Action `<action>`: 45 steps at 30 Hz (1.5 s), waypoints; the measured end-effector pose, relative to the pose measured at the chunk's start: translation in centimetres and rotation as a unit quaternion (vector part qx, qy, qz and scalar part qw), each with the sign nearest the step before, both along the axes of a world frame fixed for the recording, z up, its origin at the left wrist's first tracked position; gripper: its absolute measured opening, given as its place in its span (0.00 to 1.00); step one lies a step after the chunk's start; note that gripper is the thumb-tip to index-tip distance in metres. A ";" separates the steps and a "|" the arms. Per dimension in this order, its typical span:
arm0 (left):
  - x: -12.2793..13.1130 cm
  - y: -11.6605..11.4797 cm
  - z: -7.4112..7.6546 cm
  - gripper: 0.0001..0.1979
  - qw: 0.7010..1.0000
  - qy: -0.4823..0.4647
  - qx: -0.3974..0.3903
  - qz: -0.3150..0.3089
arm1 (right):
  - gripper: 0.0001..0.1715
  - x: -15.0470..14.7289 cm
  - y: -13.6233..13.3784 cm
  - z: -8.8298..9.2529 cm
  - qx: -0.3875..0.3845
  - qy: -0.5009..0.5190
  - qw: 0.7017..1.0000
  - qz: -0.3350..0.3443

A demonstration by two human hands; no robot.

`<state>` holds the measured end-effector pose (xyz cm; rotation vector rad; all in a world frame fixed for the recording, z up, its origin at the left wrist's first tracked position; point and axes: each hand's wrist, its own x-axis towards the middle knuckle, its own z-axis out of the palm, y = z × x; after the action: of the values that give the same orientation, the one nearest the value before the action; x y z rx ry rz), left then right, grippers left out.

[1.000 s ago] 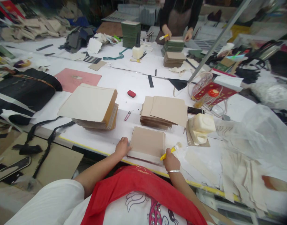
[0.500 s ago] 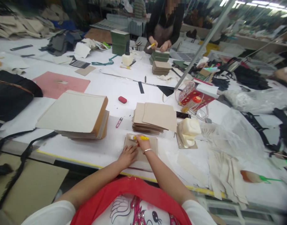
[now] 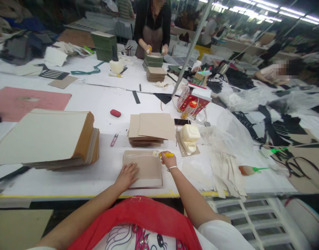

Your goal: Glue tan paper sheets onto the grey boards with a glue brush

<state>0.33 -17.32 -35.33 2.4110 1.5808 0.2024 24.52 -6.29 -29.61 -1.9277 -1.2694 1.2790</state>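
A yellow brush is clamped in the right hand, its bristles laid on the far right corner of a tan panel. The panel is pressed down by the left hand, fingers spread flat, near the table's near edge. Just beyond, a stack of like panels is seen. To its right a white jug is stood on a board, contents hidden. Print on the red box farther off is too blurred to be read.

I can read no text, label, brand or number here. The red box and the print on the shirt show me only blurred pictures, no letters.
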 end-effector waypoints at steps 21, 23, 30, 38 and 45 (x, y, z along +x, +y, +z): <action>1.2 -0.2 0.5 0.22 1.000 0.021 -0.016 0.002 | 0.09 0.4 -1.5 -2.8 0.319 -0.032 0.913 0.253; 1.1 -0.2 0.4 0.22 1.000 0.019 -0.015 -0.001 | 0.09 3.5 -1.9 -2.4 0.300 -0.052 0.927 0.217; 1.5 -0.3 0.6 0.21 0.999 0.037 -0.011 -0.004 | 0.19 10.7 -6.1 -2.1 0.237 -0.095 0.959 0.122; 3.5 0.0 1.6 0.20 0.997 0.063 -0.046 0.023 | 0.09 11.8 -12.0 -8.6 0.274 -0.448 0.816 0.241; 6.9 -1.1 3.3 0.19 0.991 0.091 -0.072 0.060 | 0.11 15.2 -12.5 -9.3 0.343 -0.438 0.793 0.247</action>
<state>7.26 -18.46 -32.02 2.2814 1.7551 -0.1089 39.69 -18.76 -38.92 -1.6567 -2.3803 -0.1047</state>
